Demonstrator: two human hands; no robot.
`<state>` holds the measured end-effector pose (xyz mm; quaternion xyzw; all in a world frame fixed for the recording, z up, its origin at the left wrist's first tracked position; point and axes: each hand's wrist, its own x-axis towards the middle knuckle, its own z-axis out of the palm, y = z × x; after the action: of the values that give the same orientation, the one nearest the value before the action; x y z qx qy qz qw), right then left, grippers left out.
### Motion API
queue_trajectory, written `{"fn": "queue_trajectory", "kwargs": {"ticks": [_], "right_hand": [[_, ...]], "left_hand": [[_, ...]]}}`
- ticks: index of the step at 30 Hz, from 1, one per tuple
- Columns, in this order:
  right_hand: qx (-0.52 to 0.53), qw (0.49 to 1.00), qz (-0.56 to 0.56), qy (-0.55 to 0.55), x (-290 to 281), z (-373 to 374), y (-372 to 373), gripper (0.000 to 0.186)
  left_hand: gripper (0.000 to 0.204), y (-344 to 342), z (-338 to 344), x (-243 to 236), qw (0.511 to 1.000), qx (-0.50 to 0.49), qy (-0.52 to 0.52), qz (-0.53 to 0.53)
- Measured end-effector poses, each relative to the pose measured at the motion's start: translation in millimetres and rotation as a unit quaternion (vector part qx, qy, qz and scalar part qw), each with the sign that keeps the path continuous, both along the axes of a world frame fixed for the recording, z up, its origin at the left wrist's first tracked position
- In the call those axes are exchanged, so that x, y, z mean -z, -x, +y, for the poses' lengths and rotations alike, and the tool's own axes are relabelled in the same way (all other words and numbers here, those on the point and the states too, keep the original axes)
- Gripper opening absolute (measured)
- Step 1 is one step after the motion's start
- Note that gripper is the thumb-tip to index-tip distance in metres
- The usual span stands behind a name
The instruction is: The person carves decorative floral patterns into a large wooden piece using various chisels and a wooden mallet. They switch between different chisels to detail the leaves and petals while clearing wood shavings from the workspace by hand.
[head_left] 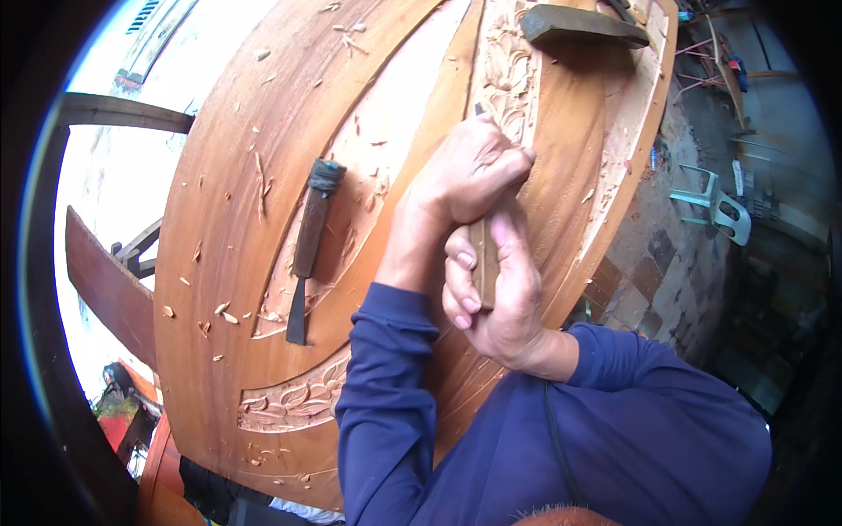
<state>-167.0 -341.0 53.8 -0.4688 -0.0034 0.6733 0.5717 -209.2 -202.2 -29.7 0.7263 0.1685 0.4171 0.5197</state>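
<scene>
Wood chisel [484, 267] grasped two-handed over a carved wooden panel [215, 175]. The right hand [509, 289] has its fingers [460, 298] wrapped about the handle; the left hand [465, 171], farther from the wearer, is clenched around the shank. The long axis points away from the wearer, the tip just beyond the left fingers, near a leaf carving [509, 74]; contact there is hard to judge. A second chisel [310, 232] lies left of the fingers, blade toward the wearer. Smooth panel surface extends right of the fingers to its curved edge; a dark block [579, 28] rests ahead and right.
</scene>
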Motion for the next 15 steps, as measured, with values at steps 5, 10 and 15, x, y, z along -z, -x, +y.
{"fn": "queue_trajectory", "kwargs": {"ticks": [5,10,15], "right_hand": [[0.005,1.000,0.003,0.017,-22.1,-4.4,10.4,0.027],[0.003,1.000,0.017,0.003,-18.8,-3.6,8.1,0.026],[-0.007,0.999,-0.008,-0.040,1.5,-3.4,0.7,0.038]], "left_hand": [[0.046,8.3,-8.1,-1.3,0.995,0.063,0.073,0.018],[0.044,4.8,-4.6,-0.3,0.995,0.069,0.075,-0.015],[0.047,-2.1,-2.5,0.2,0.994,0.018,0.100,-0.044]]}}
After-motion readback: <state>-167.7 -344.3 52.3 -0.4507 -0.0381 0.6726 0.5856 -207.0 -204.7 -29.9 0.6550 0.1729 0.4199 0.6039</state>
